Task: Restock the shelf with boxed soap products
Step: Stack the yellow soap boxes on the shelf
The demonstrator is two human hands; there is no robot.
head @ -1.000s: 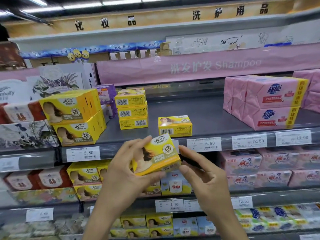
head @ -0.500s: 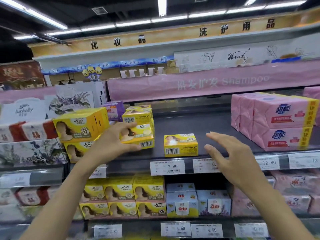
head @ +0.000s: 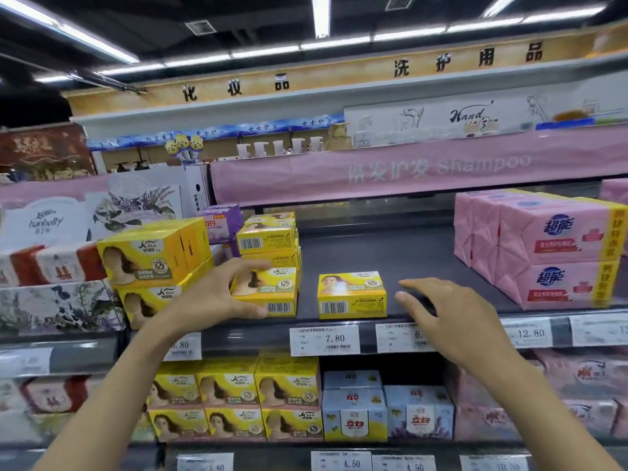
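Since half a second ago, the small yellow cardboard soap box (head: 264,293) in the left hand (head: 217,295) has come lower, from the middle of the stack down to the front of the dark shelf board (head: 390,253). A second ago both hands held this box together in front of the shelf; now only the left hand has it, thumb under and fingers over the top, and the box seems to rest on the board or just above it.

Behind the left hand stands a stack of the same yellow boxes (head: 268,237), touching the held box or very near to it. Between the two hands sits a single yellow soap box with a barcode on its front (head: 352,295). The right hand (head: 438,309) is empty, with fingers spread wide, and hovers over the shelf edge just beside that single box.

The task looks only partly done. Beyond the right hand the board is bare as far as the pink wrapped soap packs (head: 550,246), so many more boxes can still go there. The box in hand is not yet released.
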